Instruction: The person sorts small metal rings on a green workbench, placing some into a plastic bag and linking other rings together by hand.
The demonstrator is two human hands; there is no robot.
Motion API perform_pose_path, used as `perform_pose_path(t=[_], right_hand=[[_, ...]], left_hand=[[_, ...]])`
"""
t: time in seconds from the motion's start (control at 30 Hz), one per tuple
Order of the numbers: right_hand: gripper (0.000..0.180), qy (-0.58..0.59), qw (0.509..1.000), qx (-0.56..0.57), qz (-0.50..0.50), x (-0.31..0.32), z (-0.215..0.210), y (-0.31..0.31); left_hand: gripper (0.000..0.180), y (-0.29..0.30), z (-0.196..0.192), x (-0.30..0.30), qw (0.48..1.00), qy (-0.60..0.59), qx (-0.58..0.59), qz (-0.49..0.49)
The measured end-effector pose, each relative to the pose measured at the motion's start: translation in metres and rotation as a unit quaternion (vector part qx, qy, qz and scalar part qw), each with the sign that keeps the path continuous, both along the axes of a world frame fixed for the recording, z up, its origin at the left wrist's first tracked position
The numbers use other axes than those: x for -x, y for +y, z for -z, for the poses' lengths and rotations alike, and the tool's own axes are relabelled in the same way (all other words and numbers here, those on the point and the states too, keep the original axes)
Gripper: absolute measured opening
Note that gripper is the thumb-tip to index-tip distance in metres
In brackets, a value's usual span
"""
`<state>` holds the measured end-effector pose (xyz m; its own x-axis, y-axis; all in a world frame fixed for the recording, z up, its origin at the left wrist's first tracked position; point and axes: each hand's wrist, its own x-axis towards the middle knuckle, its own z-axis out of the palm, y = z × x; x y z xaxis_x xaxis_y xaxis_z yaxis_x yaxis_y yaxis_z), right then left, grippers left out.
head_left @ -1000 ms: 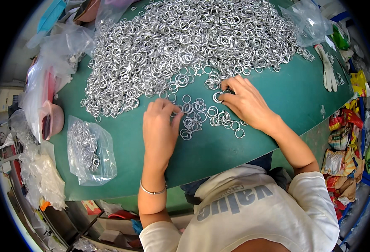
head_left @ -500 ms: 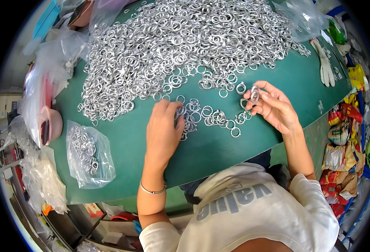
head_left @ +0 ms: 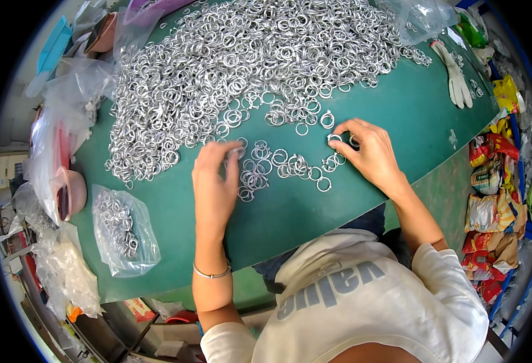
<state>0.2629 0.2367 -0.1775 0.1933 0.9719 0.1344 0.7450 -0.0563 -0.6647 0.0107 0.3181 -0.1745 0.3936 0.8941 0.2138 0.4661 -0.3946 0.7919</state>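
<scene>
A big heap of silver metal rings (head_left: 248, 66) covers the far half of the green table (head_left: 175, 224). A small scatter of loose rings (head_left: 284, 166) lies between my hands. My left hand (head_left: 214, 184) rests flat on the table, fingertips touching rings at the scatter's left edge. My right hand (head_left: 369, 151) pinches a single ring (head_left: 334, 138) between thumb and fingers at the scatter's right edge.
A clear plastic bag of rings (head_left: 121, 227) lies at the table's near left. More plastic bags (head_left: 54, 139) and a pink bowl (head_left: 72, 193) crowd the left edge. A white glove (head_left: 456, 75) lies at the far right. Colourful packets (head_left: 489, 212) are stacked beside the table.
My right hand went from the heap's edge out to the right, then came down to the scatter, pinching a ring. My left hand slid slightly toward the scatter's left edge.
</scene>
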Motion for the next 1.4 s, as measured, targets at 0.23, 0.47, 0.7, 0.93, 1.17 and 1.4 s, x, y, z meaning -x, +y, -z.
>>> perform_pose_path(t=[0.23, 0.47, 0.7, 0.93, 1.17, 1.4], right_hand=[[0.015, -0.052, 0.997, 0.005, 0.063, -0.012, -0.004, -0.006], [0.021, 0.046, 0.995, 0.002, -0.085, 0.008, -0.017, -0.022], [0.013, -0.057, 0.984, 0.08, -0.147, 0.026, -0.009, -0.035], [0.01, -0.087, 0.996, 0.019, -0.021, 0.018, -0.013, -0.032], [0.015, -0.057, 0.983, -0.074, -0.158, 0.073, -0.004, 0.005], [0.01, -0.095, 0.975, -0.031, -0.199, 0.085, 0.004, 0.013]], left_hand=[[0.016, -0.002, 0.009, 0.019, 0.938, -0.231, 0.245, -0.082], [0.024, -0.032, 0.005, 0.045, 0.829, -0.401, 0.379, -0.089], [0.029, -0.069, 0.009, 0.033, 0.75, -0.514, 0.399, -0.122], [0.021, -0.087, 0.009, 0.014, 0.98, -0.083, 0.051, -0.174], [0.018, -0.079, 0.017, 0.024, 0.704, -0.575, 0.368, -0.193], [0.019, -0.083, 0.009, 0.017, 0.967, -0.073, 0.118, -0.212]])
